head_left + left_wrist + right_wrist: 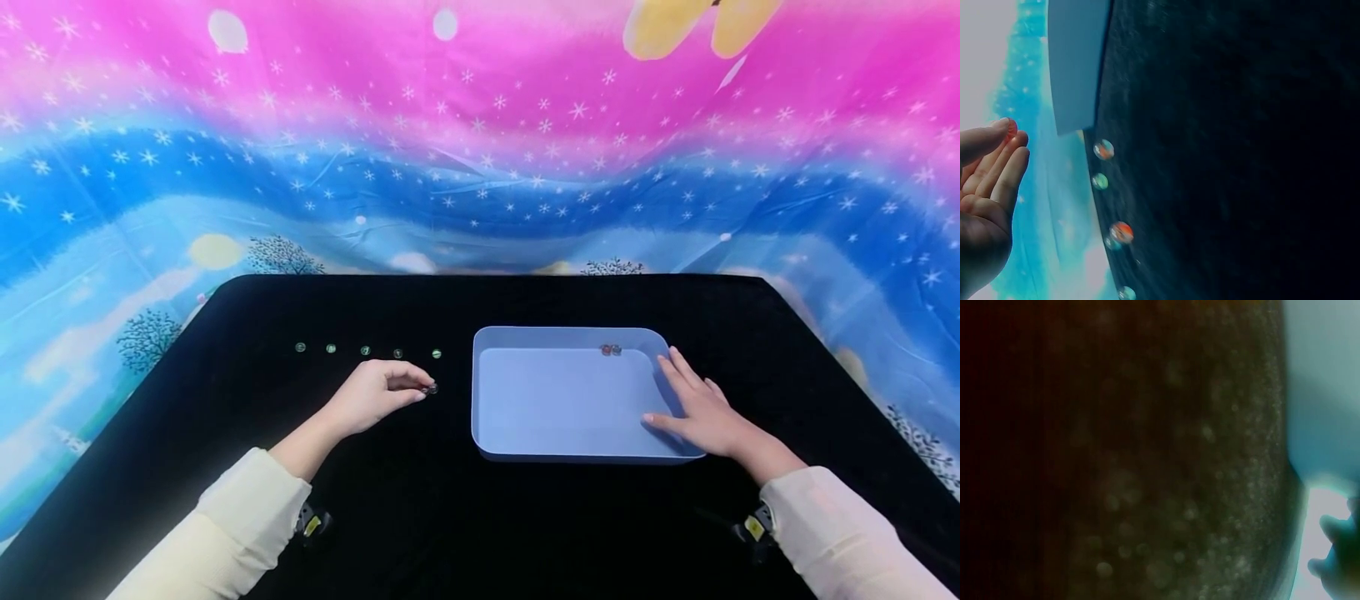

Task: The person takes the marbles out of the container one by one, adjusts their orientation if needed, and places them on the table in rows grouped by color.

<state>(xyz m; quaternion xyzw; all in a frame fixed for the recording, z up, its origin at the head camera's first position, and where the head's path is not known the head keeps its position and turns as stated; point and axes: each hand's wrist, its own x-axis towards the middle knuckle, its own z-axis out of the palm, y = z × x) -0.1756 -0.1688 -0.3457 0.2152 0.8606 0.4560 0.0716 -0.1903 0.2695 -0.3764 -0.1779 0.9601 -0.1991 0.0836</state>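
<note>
My left hand (pixel 378 393) pinches a small glass marble (pixel 432 389) between thumb and fingertips, above the black cloth left of a tray. In the left wrist view the pinched marble (pixel 1012 129) looks reddish. Behind that hand a row of several clear glass marbles (pixel 365 351) with coloured swirls lies on the cloth. The pale blue rectangular tray (pixel 555 456) stands right of the row. Two marbles (pixel 611 350) sit together inside it, near the back right. My right hand (pixel 701 412) rests at the tray's right rim, its fingers extended and thumb over the inside.
Black cloth (pixel 420 525) covers the table. Past its far edge hangs a pink and blue patterned backdrop (pixel 480 150). The right wrist view is dark and blurred, with the tray wall (pixel 1325 394) at its right.
</note>
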